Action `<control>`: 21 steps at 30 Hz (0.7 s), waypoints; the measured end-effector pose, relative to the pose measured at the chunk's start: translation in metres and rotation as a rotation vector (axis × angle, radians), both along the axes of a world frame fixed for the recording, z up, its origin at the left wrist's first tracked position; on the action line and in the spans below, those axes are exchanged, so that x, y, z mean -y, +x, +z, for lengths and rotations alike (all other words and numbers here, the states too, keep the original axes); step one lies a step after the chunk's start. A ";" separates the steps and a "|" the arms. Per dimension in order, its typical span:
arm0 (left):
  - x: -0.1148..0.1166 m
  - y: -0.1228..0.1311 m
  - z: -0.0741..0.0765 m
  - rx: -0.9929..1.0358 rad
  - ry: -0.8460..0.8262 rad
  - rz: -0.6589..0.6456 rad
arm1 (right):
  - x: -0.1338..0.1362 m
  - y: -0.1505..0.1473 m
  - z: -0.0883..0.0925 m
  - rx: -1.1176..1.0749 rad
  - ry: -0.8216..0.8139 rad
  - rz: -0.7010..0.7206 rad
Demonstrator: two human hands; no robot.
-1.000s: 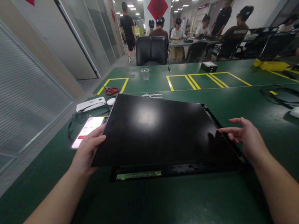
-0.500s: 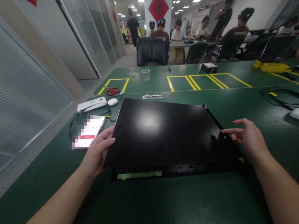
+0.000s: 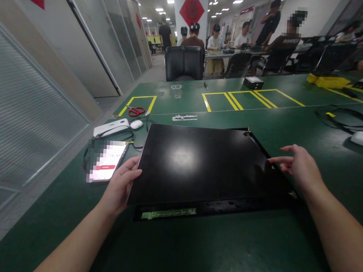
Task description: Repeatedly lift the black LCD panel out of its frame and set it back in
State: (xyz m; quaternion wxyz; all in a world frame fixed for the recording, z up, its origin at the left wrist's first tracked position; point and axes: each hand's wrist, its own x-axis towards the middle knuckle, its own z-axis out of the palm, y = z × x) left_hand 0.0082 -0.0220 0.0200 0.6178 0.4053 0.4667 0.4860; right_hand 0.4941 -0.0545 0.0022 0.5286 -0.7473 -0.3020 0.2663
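Observation:
A large black display panel (image 3: pixel 204 164) lies over a dark frame (image 3: pixel 261 143) on the green table (image 3: pixel 224 245). A green circuit strip (image 3: pixel 167 213) shows below the panel's near edge. My left hand (image 3: pixel 120 185) grips the panel's left edge, thumb on top and fingers under it. My right hand (image 3: pixel 299 168) is at the panel's right edge, fingers stretched out, fingertips touching or just above the surface.
A phone with a lit screen (image 3: pixel 107 162), a white device (image 3: pixel 111 127), a white mouse (image 3: pixel 136 124) and red scissors (image 3: pixel 136 110) lie at the left. Small parts (image 3: pixel 184 117) and a plastic cup (image 3: pixel 176 89) sit behind the panel. Cables (image 3: pixel 345 117) lie right. People sit at far tables.
The panel's left edge has slid to the right and come down flatter onto the frame, with my left hand following it. My right hand has hardly moved.

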 end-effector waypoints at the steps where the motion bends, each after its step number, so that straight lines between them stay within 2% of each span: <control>1: 0.000 -0.001 -0.001 -0.006 0.002 -0.005 | 0.000 0.000 0.000 0.002 -0.002 0.000; 12: -0.001 0.002 0.001 -0.029 -0.019 -0.033 | 0.001 -0.008 0.007 0.020 -0.022 -0.021; 21: 0.001 0.006 0.002 -0.013 0.009 -0.017 | 0.002 -0.004 0.003 0.038 -0.004 -0.009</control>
